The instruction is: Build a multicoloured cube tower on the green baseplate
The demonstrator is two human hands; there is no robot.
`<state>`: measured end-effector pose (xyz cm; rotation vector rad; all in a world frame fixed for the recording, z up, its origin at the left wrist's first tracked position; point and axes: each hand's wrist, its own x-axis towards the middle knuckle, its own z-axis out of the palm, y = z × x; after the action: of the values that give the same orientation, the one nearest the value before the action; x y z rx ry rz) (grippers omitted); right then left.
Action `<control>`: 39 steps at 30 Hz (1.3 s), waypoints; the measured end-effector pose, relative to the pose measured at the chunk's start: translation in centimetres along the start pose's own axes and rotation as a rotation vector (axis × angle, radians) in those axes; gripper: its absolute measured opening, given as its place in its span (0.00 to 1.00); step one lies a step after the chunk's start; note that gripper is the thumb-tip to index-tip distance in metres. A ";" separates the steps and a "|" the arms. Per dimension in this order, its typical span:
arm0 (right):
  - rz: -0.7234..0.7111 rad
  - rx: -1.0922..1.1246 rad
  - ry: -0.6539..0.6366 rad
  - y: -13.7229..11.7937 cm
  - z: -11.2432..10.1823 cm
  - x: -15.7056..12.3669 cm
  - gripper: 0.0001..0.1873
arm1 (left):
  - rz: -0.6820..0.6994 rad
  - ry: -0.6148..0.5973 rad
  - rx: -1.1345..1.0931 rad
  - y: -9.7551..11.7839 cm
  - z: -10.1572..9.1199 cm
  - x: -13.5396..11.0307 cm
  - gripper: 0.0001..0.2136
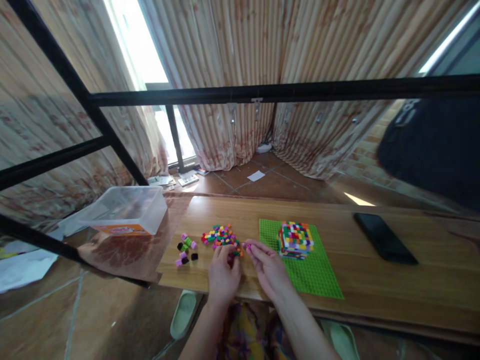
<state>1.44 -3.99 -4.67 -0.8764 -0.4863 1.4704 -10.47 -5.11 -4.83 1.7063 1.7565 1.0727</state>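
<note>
A pile of small multicoloured toy bricks (221, 234) lies on the wooden table. My left hand (224, 272) is at the pile's near edge, fingers curled down onto the bricks; whether they grip one is hidden. Just to the right, my right hand (268, 270) pinches a small magenta toy brick (248, 246) between thumb and fingertips. Beyond it a green baseplate (318, 275) carries a block built of many coloured bricks (296, 239), layered into a squarish box shape. Larger pink, black and lime bricks (186, 245) are scattered left of the pile.
A black phone (384, 237) lies on the table's right side. On a lower surface at the left stands a clear plastic bin (131, 205) with an orange label. Black metal bars (210, 95) cross in front of the curtains. Slippers (184, 312) are on the floor below.
</note>
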 end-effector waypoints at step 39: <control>-0.437 -0.364 0.346 -8.3 -8.7 -3.8 0.14 | 0.234 0.152 0.262 -0.4 0.9 0.2 0.08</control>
<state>13.04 -8.57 -2.88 -1.1977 -0.6467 0.8212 -10.03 -4.74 -5.59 2.0811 1.8953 1.1364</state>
